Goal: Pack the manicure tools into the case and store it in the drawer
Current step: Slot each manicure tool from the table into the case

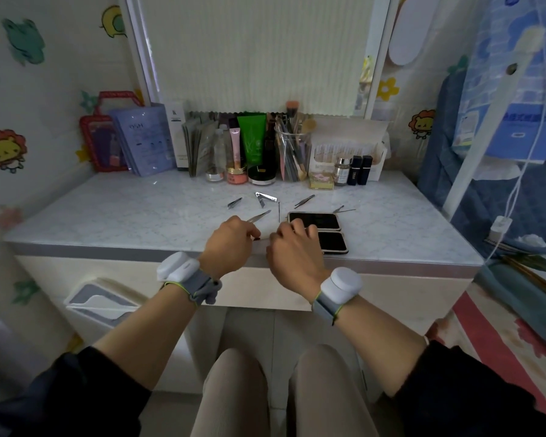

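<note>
A black manicure case [319,221] lies open on the marble desk top [139,212], its second half [334,241] nearer the front edge. My right hand [292,252] bends its fingers over the case's left edge and hides that part. Just left of it, my left hand [230,244] pinches a slim metal tool [259,215] that points away from me. Loose on the desk behind lie a small nail clipper [235,203], a large nail clipper [264,198], a thin pick [279,212], tweezers [304,201] and two slim tools [344,210]. The white drawer front [259,290] below the desk edge is closed.
Cosmetics line the back of the desk: tubes, jars, a clear brush cup [292,152], a white box [347,149], purple packs [145,140]. A white bin [98,305] hangs at the lower left. A bed with blue fabric stands to the right. My knees are under the desk.
</note>
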The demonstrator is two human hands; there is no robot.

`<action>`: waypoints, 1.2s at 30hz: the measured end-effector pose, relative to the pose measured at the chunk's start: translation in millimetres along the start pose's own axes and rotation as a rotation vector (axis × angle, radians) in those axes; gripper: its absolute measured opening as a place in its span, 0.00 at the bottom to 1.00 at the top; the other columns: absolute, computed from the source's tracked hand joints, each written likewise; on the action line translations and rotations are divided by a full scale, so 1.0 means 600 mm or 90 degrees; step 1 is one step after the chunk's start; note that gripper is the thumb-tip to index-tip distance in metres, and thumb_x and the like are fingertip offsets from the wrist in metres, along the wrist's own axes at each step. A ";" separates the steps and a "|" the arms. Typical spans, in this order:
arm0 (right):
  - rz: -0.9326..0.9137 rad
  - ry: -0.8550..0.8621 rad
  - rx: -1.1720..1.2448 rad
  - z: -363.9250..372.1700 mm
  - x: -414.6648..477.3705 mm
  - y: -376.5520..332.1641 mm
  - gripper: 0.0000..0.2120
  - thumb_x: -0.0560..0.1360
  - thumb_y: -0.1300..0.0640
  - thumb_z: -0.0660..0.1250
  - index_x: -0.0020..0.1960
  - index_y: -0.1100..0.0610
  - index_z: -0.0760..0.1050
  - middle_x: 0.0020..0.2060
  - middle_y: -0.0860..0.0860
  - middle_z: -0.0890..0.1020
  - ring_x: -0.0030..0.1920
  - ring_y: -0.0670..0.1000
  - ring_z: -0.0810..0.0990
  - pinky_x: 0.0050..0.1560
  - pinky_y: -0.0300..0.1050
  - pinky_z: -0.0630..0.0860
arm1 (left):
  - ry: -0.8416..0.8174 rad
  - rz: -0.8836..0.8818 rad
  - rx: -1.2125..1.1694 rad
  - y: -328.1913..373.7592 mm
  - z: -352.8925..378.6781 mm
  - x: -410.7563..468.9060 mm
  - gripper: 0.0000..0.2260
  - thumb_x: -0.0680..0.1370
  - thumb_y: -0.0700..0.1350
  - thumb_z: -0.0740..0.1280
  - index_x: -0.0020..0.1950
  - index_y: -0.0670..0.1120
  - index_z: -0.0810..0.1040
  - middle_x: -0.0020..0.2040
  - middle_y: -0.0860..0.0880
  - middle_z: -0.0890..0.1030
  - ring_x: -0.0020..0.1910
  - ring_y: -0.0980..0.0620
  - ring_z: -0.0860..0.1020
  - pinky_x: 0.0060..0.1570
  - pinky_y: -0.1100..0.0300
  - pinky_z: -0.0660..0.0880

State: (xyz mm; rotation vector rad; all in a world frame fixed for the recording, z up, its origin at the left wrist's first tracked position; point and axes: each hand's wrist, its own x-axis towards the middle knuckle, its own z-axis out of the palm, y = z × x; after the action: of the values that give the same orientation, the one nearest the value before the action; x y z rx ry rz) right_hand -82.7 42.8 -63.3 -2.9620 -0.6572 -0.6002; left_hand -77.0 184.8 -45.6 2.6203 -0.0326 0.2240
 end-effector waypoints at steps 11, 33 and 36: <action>-0.014 0.117 0.031 0.018 -0.013 -0.008 0.05 0.70 0.61 0.67 0.44 0.55 0.80 0.40 0.50 0.80 0.46 0.56 0.76 0.44 0.49 0.66 | -0.009 0.049 0.055 -0.005 0.006 -0.030 0.15 0.73 0.45 0.70 0.60 0.49 0.79 0.57 0.46 0.73 0.54 0.45 0.76 0.52 0.52 0.75; 0.202 0.058 0.607 -0.039 0.034 0.068 0.07 0.75 0.66 0.65 0.50 0.59 0.80 0.41 0.50 0.80 0.40 0.45 0.77 0.43 0.34 0.74 | -0.002 -0.135 -0.475 0.033 -0.013 -0.010 0.05 0.75 0.42 0.70 0.46 0.40 0.81 0.33 0.48 0.73 0.29 0.53 0.69 0.26 0.63 0.67; 0.250 0.055 0.653 -0.039 0.037 0.087 0.07 0.74 0.66 0.66 0.48 0.58 0.80 0.40 0.50 0.80 0.44 0.49 0.79 0.50 0.41 0.77 | -0.039 -0.170 -0.543 0.036 -0.008 0.002 0.05 0.76 0.41 0.69 0.45 0.39 0.80 0.36 0.47 0.74 0.30 0.53 0.70 0.23 0.64 0.67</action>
State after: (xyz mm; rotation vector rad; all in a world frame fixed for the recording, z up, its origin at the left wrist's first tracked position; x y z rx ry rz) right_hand -50.9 1.1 -31.2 -1.9934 -0.2280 -0.2303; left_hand -78.2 168.2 -30.4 1.7551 0.1641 0.0190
